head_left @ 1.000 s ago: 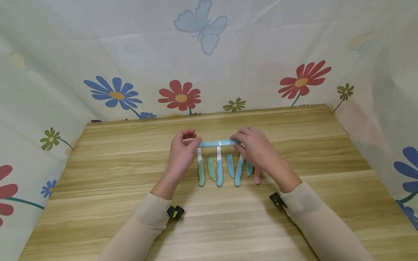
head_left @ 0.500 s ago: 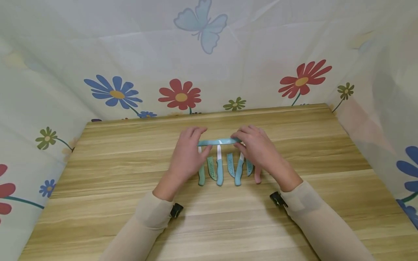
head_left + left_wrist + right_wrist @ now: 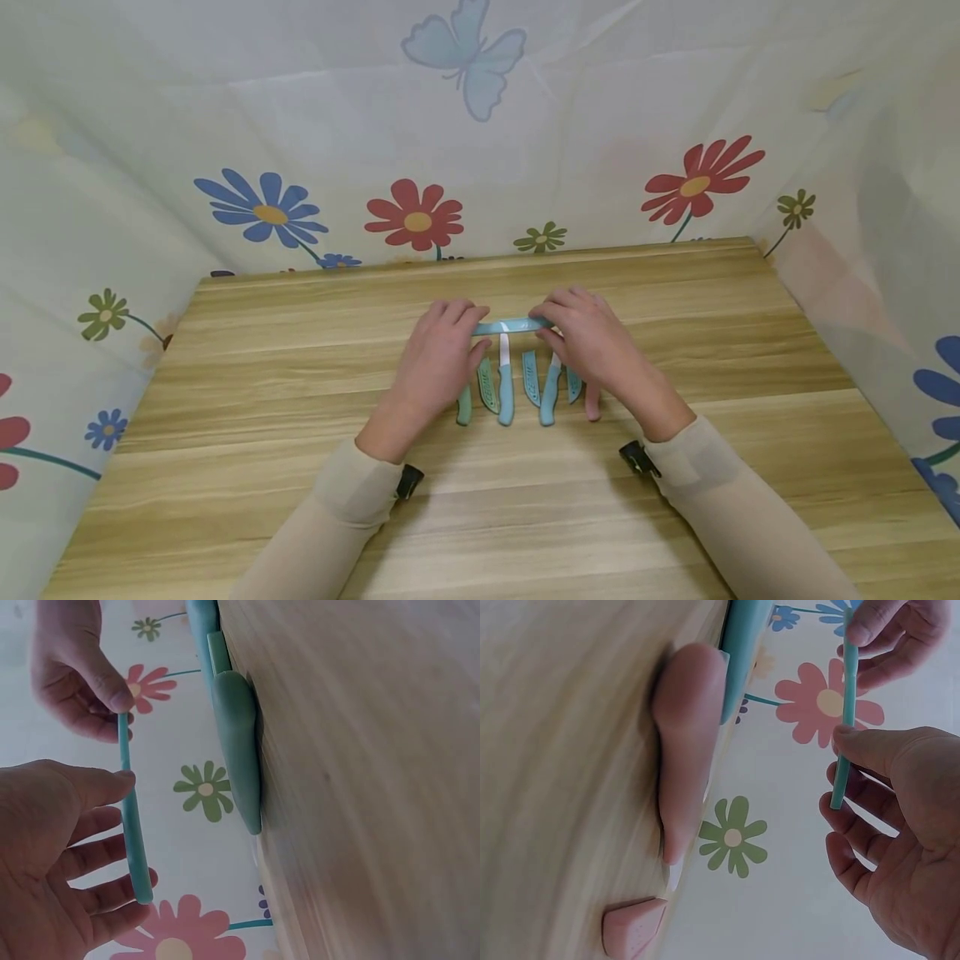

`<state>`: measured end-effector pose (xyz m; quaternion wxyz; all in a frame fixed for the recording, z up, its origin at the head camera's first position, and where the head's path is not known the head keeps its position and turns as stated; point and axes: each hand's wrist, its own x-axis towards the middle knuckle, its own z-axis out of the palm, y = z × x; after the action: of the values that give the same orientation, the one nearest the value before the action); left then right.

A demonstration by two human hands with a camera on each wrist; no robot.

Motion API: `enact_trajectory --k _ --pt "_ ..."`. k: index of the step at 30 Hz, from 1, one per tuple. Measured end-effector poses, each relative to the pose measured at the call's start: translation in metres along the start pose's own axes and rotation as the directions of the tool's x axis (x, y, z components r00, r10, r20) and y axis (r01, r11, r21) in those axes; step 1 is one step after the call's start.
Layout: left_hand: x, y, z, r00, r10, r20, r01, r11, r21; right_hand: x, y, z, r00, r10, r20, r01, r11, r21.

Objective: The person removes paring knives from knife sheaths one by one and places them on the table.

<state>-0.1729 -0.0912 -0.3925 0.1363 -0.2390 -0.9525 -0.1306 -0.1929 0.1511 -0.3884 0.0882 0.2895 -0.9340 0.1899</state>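
Note:
Held level across the far side of the row of knives, a light blue knife (image 3: 490, 328) has its blade end inside a light blue sheath (image 3: 519, 324). My left hand (image 3: 438, 358) pinches the handle between thumb and fingers. My right hand (image 3: 596, 346) pinches the sheath end the same way. Below them a green knife (image 3: 464, 408), a blue knife (image 3: 506, 396), another blue knife (image 3: 549, 400) and a pink knife (image 3: 592, 403) lie on the table, handles toward me. The left hand partly covers the green knife; the right covers the pink blade.
Between the knives lie a green sheath (image 3: 488, 390), a blue sheath (image 3: 531, 379) and another blue sheath (image 3: 573, 387). A pink sheath (image 3: 634, 930) shows in the right wrist view. The wooden table (image 3: 262, 400) meets a flower-printed cloth (image 3: 585, 167) at its back and sides.
My left hand has turned over and slid right along the knife handle, now pinching it from above. The right hand and the held knife have hardly moved.

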Motion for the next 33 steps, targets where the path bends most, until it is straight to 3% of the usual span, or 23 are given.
enact_trajectory --k 15,33 --pt "-0.0004 0.0032 0.0017 0.999 0.034 0.008 -0.034 0.999 0.038 -0.0008 -0.0029 -0.0013 1.000 -0.027 -0.016 0.026 1.000 -0.005" --pt "-0.0004 0.0047 0.0021 1.000 0.021 0.009 -0.021 0.997 0.077 -0.0012 -0.0063 -0.0028 1.000 -0.014 0.019 0.014 1.000 -0.016"
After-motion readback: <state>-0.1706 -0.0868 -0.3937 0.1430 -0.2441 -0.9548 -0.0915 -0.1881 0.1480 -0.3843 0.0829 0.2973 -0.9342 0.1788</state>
